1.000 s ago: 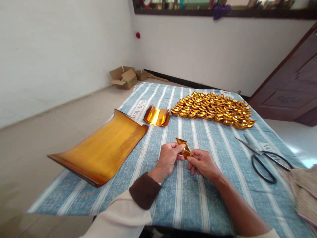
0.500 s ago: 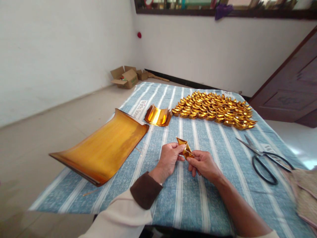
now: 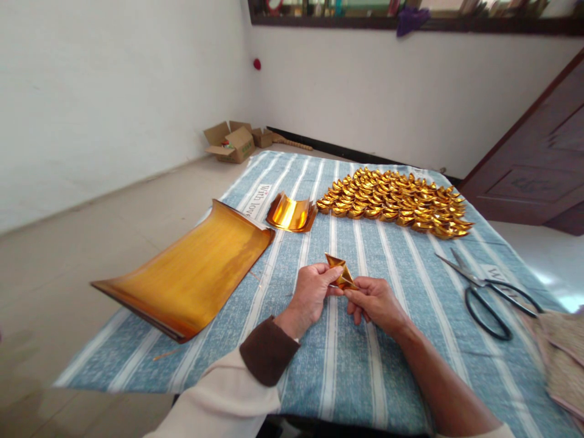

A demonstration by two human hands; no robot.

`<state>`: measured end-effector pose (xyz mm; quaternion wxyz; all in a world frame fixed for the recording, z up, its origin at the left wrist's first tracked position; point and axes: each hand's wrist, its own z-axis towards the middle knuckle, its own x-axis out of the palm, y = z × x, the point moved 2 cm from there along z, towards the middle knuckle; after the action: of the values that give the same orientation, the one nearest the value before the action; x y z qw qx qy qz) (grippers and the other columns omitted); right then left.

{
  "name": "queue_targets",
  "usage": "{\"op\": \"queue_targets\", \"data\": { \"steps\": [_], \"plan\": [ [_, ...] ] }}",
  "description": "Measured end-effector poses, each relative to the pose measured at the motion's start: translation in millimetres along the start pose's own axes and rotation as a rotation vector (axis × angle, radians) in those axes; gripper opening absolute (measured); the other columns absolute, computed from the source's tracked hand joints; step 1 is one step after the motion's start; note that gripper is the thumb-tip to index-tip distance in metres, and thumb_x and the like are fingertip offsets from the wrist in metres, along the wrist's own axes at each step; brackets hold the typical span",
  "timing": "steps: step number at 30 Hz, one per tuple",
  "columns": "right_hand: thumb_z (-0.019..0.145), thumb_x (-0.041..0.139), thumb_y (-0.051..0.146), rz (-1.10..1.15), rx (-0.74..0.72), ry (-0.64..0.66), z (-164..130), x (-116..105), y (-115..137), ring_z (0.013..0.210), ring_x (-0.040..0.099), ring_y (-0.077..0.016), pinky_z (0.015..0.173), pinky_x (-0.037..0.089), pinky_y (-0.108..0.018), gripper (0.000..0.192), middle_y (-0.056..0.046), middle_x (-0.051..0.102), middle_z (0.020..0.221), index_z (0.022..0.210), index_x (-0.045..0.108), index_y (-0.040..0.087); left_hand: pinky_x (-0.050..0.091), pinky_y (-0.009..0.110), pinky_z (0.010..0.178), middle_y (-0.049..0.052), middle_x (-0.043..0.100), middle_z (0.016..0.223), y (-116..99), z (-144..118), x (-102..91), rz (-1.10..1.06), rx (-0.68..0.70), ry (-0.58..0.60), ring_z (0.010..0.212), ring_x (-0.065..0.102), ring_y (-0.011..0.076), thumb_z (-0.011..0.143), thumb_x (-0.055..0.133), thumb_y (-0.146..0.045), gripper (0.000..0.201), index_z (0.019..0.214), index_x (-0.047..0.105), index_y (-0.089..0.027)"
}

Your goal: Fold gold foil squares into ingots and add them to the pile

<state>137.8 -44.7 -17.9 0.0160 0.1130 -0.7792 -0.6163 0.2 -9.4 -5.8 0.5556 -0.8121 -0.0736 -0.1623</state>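
Gold foil paper piece (image 3: 340,274), partly folded into a pointed, angular form, sits pinched between both hands just above the striped blue tablecloth (image 3: 337,365), near the table's centre.

Left hand (image 3: 312,292): closed on the piece's left side, thumb and forefinger pressing a fold. Right hand (image 3: 374,301): closed on the lower right corner, fingertips meeting the left hand's at the crease.

Handling, judged: very light, thin and springy; holds a crease once pressed but dents and crumples under careless force. The metallic face looks slick, so a grip at folded edges and corners should be surer than on the flat faces. The free tip at 12 o'clock from the hands is best left untouched.

Surroundings:
- Stack of large gold foil sheets (image 3: 191,277), curled at the far edge, at 9 to 10 o'clock from the hands, overhanging the table edge.
- Small curled stack of cut gold squares (image 3: 291,214), at 11 o'clock.
- Heap of finished gold paper ingots (image 3: 395,202), at 1 o'clock, well apart.
- Black-handled scissors (image 3: 486,292), lying flat and slightly parted, at 3 o'clock.
- Straw-coloured paper bundle (image 3: 559,356), at 4 o'clock by the table's edge.
- Open cardboard boxes (image 3: 232,143) on the floor beyond the table, at 11 o'clock.
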Motion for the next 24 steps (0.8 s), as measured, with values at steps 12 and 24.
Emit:
{"op": "queue_targets", "data": {
  "steps": [12,24],
  "plan": [
    [0.079,0.058,0.059,0.004,-0.056,-0.040,0.2,0.1,-2.6,0.036,0.055,-0.0097,0.032,0.034,-0.018,0.045,0.000,0.063,0.051,0.066,0.060,0.016,0.051,0.019,0.049,0.007,0.069,0.071,-0.9,-1.8,-0.5,0.007,0.028,-0.036,0.059,0.063,0.0118,0.070,0.075,-0.022,0.015,0.071,0.070,-0.008],
    [0.075,0.070,0.040,-0.006,-0.268,-0.287,2.0,-7.2,-5.4,0.041,0.052,-0.0092,0.044,0.044,-0.023,0.039,0.007,0.058,0.054,0.105,0.063,0.017,0.055,0.032,0.078,0.006,0.071,0.084,-8.0,-5.8,-1.9,0.771,0.962,0.033,0.082,0.067,0.0183,0.091,0.054,-0.021,0.016,0.087,0.069,-0.016]
  ]
}}
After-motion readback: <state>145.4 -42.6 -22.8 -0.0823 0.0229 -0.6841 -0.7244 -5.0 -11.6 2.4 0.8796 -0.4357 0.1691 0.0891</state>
